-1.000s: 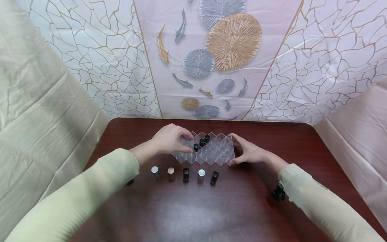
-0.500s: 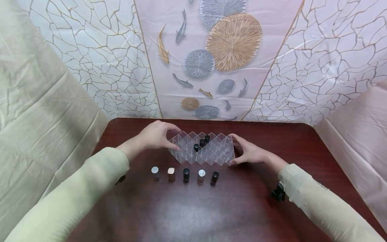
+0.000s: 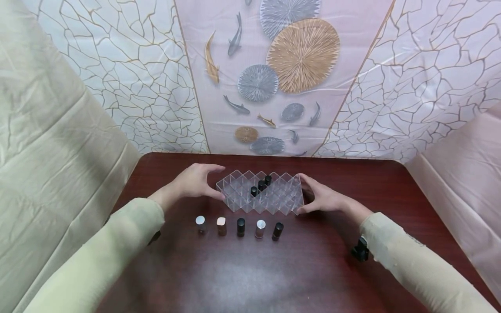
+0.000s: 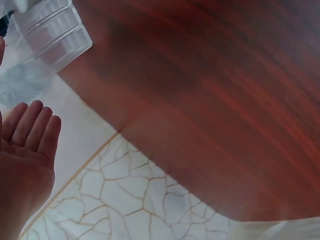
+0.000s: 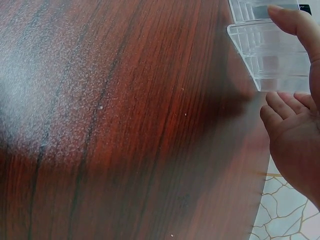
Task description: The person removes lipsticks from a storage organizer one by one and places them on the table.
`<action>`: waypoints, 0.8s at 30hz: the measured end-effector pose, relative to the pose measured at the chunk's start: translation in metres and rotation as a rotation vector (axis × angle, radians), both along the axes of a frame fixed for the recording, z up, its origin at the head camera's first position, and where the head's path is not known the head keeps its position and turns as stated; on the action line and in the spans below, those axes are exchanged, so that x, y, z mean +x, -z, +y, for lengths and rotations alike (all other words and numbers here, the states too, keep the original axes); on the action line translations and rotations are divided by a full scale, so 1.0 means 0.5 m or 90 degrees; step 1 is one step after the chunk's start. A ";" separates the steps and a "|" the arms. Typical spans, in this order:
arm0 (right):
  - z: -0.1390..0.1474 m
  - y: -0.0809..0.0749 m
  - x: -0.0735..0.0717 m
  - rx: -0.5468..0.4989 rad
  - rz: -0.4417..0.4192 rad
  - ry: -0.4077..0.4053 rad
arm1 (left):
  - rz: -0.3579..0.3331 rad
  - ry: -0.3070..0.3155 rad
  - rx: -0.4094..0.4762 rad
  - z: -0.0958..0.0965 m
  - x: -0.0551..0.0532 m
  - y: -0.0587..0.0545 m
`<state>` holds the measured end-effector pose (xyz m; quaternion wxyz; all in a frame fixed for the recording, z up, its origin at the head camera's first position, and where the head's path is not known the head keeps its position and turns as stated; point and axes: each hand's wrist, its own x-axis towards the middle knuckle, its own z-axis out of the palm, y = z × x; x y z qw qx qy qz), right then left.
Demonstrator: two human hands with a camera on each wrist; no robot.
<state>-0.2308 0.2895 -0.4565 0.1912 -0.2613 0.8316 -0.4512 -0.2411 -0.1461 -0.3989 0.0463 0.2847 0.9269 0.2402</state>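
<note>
A clear lipstick organizer with diamond-shaped compartments stands toward the back of the table. Three black-capped tubes, one of them a tube in the middle, stand in a slanting row inside it. My right hand holds the organizer's right end, thumb at the front corner and fingers behind; in the right wrist view the thumb lies against the clear wall. At the left end, my left hand is spread, thumb near the front-left corner and fingers behind. Whether it touches the organizer I cannot tell.
In front of the organizer several lipstick tubes stand in a row: a silver-topped tube, a rose-gold tube, a black tube, another silver-topped tube and a black tube. Patterned cloth hangs behind the dark red table.
My left hand has moved left from above the black tubes in the organizer to its left end. The right hand has stayed at the right end. The standing tubes have not moved.
</note>
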 end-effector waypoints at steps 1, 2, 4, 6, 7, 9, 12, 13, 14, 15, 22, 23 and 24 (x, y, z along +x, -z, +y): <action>0.000 0.000 0.000 0.000 -0.001 0.001 | -0.001 -0.002 0.002 0.000 0.000 0.007; 0.000 0.000 0.000 0.000 0.000 0.001 | -0.005 -0.005 0.006 0.001 0.001 0.014; 0.000 -0.001 0.001 0.002 0.002 0.000 | -0.013 -0.011 0.010 0.003 0.002 0.029; 0.001 -0.002 0.002 0.004 0.005 0.001 | -0.022 -0.018 0.011 0.005 0.005 0.040; 0.001 -0.002 0.003 0.005 0.005 0.002 | -0.028 -0.022 0.011 0.007 0.007 0.045; 0.002 -0.002 0.004 0.007 0.008 0.002 | -0.040 -0.030 0.014 0.009 0.011 0.052; 0.003 -0.001 0.003 0.005 0.008 0.004 | -0.043 -0.038 0.019 0.011 0.015 0.060; 0.002 0.000 0.003 0.004 0.006 0.004 | -0.043 -0.039 0.022 0.012 0.015 0.063; 0.002 0.000 0.002 0.001 0.004 0.003 | -0.043 -0.041 0.026 0.012 0.016 0.065; 0.002 0.001 0.002 -0.001 0.003 0.002 | -0.042 -0.043 0.028 0.012 0.017 0.067; 0.002 0.002 0.001 -0.003 -0.002 0.005 | -0.049 -0.059 0.040 0.017 0.018 0.078; 0.002 0.002 0.001 -0.001 0.000 0.005 | -0.049 -0.062 0.042 0.019 0.018 0.080; 0.002 0.002 0.001 0.000 0.001 0.004 | -0.049 -0.065 0.043 0.020 0.019 0.082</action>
